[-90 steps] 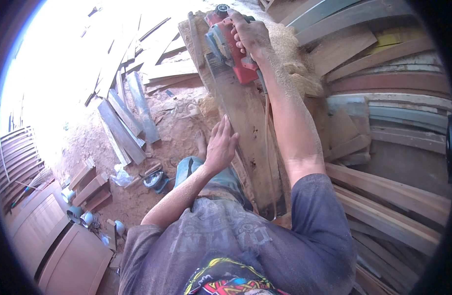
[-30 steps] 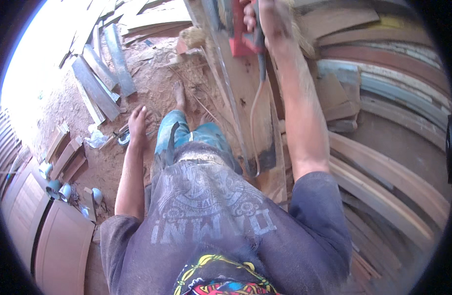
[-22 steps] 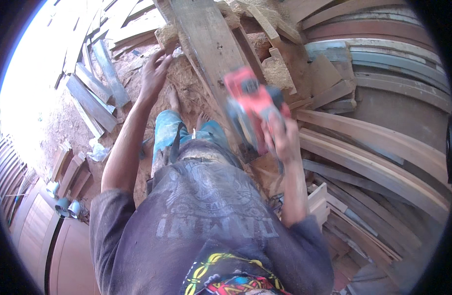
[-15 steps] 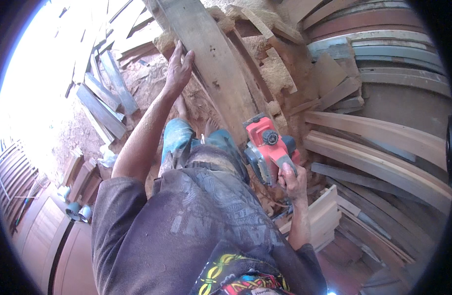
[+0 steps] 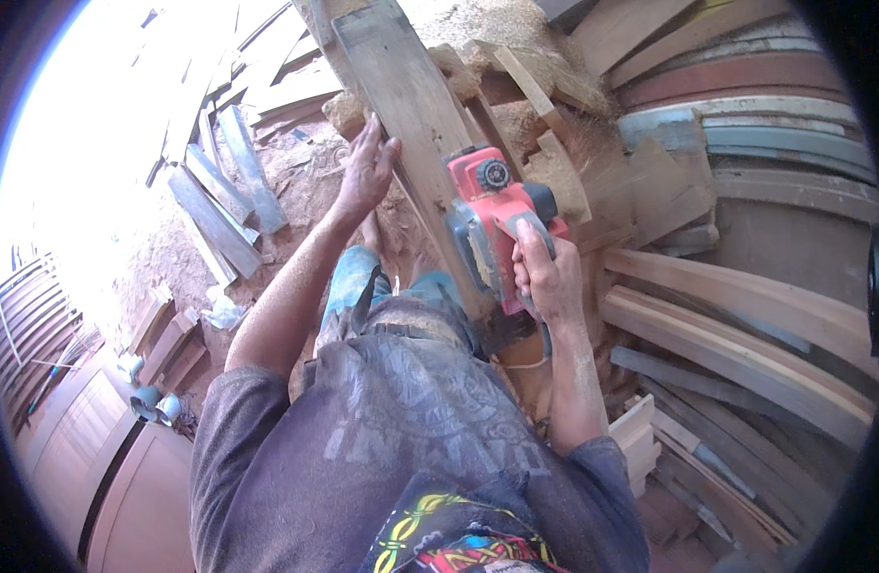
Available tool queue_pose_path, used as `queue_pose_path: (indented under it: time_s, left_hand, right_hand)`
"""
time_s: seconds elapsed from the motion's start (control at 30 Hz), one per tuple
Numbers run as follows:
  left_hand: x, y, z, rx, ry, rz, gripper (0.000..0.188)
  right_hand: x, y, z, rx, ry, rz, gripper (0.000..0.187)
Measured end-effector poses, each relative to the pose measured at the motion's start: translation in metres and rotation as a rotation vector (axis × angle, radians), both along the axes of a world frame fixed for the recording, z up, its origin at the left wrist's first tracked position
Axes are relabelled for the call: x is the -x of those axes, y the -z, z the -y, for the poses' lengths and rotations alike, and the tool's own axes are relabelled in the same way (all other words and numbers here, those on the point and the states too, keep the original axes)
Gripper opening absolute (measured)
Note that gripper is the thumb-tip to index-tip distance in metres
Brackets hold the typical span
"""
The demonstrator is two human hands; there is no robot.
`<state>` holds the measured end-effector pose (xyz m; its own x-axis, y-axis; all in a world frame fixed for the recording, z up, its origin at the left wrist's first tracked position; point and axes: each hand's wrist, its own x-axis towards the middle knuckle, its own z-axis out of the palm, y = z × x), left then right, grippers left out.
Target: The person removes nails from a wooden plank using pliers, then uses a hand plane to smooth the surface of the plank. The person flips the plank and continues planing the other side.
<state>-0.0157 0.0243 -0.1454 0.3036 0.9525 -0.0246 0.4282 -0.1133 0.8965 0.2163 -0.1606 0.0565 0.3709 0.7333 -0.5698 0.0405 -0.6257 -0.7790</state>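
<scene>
A red electric planer (image 5: 492, 205) with a black depth knob sits on a long wooden board (image 5: 416, 91). My right hand (image 5: 546, 267) is wrapped round its rear handle. The board runs away from me, its far end pale and bare, its near end beneath the planer. Against the board's left edge rests my left hand (image 5: 368, 172), its fingers stretched out along the wood and gripping nothing. The planer's underside and the board surface under it are hidden.
Sawdust and wood offcuts (image 5: 554, 172) lie right of the board. Stacked planks (image 5: 736, 306) fill the right side. Loose grey boards (image 5: 215, 215) lie on the dusty floor at left. Panelled doors (image 5: 153, 506) stand at lower left, near several pale blue cups (image 5: 145, 403).
My right hand has pushed the planer forward and left along the board. My left hand sits slightly lower in the picture, still at the board's left edge.
</scene>
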Motion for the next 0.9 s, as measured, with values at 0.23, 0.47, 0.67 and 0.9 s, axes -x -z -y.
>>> queue_pose_path:
  time_s: [0.23,0.47,0.67,0.9]
  left_hand:
    - [-0.002,-0.017,0.007,0.035,0.046,-0.052,0.069]
    - [-0.003,-0.032,0.014,0.042,0.05,-0.12,0.068]
    - [-0.006,-0.033,0.013,0.065,0.049,-0.15,0.068]
    - [-0.004,-0.02,0.007,-0.016,0.061,-0.144,0.071]
  right_hand:
    - [0.008,0.002,-0.108,-0.081,-0.071,0.007,0.047]
    - [0.018,0.012,-0.222,-0.105,-0.21,0.222,0.057]
    - [0.037,0.025,-0.345,-0.248,-0.221,0.081,0.056]
    - [0.05,0.018,-0.359,-0.369,-0.214,-0.039,0.063]
